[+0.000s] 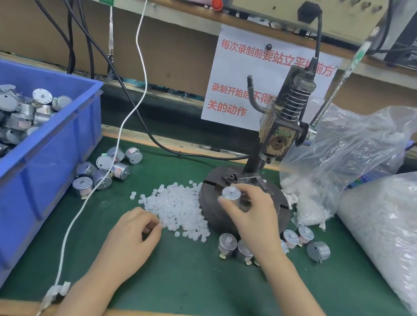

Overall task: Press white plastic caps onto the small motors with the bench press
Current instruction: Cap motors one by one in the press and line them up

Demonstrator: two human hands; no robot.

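- The right hand (pixel 253 214) grips a small silver cylindrical motor (pixel 231 194) between thumb and curled fingers, holding it on the round dark metal base (pixel 208 213) of the worn black bench press (pixel 279 133).
- The left hand (pixel 135 236) has its fingers curled, with the fingertips at the near edge of a loose pile of small white plastic caps (pixel 180 208). I cannot tell whether a cap is pinched between them.
- The pile lies on the green mat (pixel 183 276) of the bench, touching the left side of the press base.
- Several silver motors already wearing white caps (pixel 227 244) stand just in front of the base, beside the right wrist.
- A cluster of uncapped motors (pixel 107 169) lies left of the pile, next to a blue plastic crate (pixel 46 159) filled with more motors.
- Two clear plastic bags of white caps (pixel 395 228) sit at the right of the press.
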